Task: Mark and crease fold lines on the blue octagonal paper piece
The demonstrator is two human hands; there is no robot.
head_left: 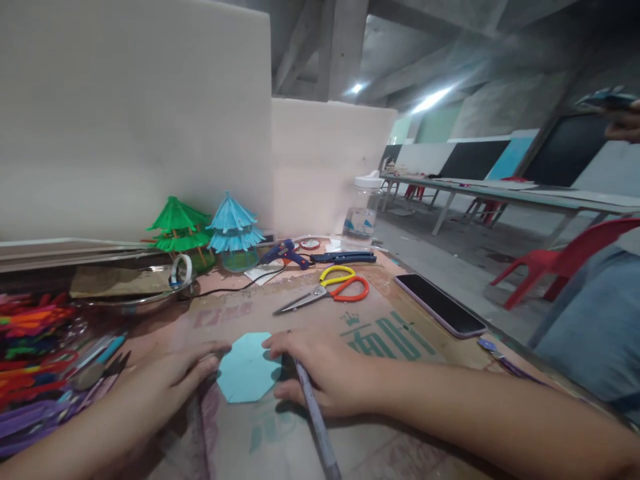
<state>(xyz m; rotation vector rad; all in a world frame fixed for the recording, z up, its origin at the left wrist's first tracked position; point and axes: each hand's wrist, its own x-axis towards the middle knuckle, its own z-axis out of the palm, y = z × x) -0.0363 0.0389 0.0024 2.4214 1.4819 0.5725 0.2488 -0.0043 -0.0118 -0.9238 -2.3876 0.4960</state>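
Note:
A light blue paper octagon [247, 369] lies flat on the cardboard-covered table [400, 313]. My left hand [173, 373] rests on the table at the octagon's left edge, fingers stretched out and touching the paper. My right hand [320, 373] sits at the octagon's right edge, fingers curled around a grey pencil [317, 423] that points back toward me.
Scissors with yellow and orange handles [330, 291], a blue glue gun [284, 253], a phone [439, 305], green [179, 227] and blue [234, 227] paper pagodas, a metal tray [135, 300], coloured sticks [30, 333] at left. Another person's hand [623, 120] holds something at upper right; red chairs [560, 260] stand beyond.

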